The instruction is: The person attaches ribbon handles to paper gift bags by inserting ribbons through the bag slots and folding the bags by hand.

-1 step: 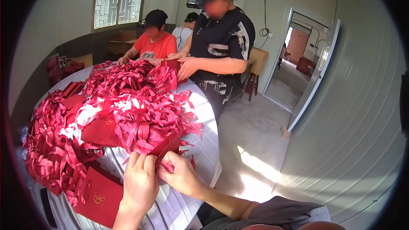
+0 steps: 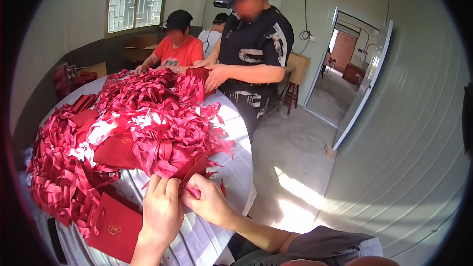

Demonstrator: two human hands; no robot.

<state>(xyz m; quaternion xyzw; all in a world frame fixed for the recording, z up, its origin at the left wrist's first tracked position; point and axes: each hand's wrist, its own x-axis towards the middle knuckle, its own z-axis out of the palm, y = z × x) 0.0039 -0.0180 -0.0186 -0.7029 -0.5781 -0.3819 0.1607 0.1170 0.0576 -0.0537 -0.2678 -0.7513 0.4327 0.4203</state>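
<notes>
So nearest the camera there's a dark grey sleeve [image 2: 325, 244] down at the lower right, with the wearer's two bare hands poking out over the near edge of the round surface [image 2: 240, 130]. Left hand [image 2: 163, 202] has its fingers curled tight around the left side of a red folded piece [image 2: 193, 168], and the right hand [image 2: 209, 202] is clamped on the same piece from the right, with a bit of pink ribbon [image 2: 195, 193] peeking out by the thumb. The piece sits tilted between the two hands, right in front of the ribbon heap; exactly what the fingertips do underneath I can't tell. Just left of the left wrist lies a flat red bag [image 2: 111, 229] with a gold emblem, and past it a messy bunch of ribbons [image 2: 59, 187]. Farther in, another red panel [image 2: 114, 151] with a gold mark is half buried in the big ribbon heap [image 2: 143, 93], sunlight blowing out part of it. Across the surface a co-worker in black [image 2: 253, 44] holds a red stack [image 2: 198, 74], next to one in an orange-red shirt [image 2: 180, 49]. Behind them: someone in white [image 2: 209, 40], a barred window [image 2: 137, 4] and an open door [image 2: 367, 81].
</notes>
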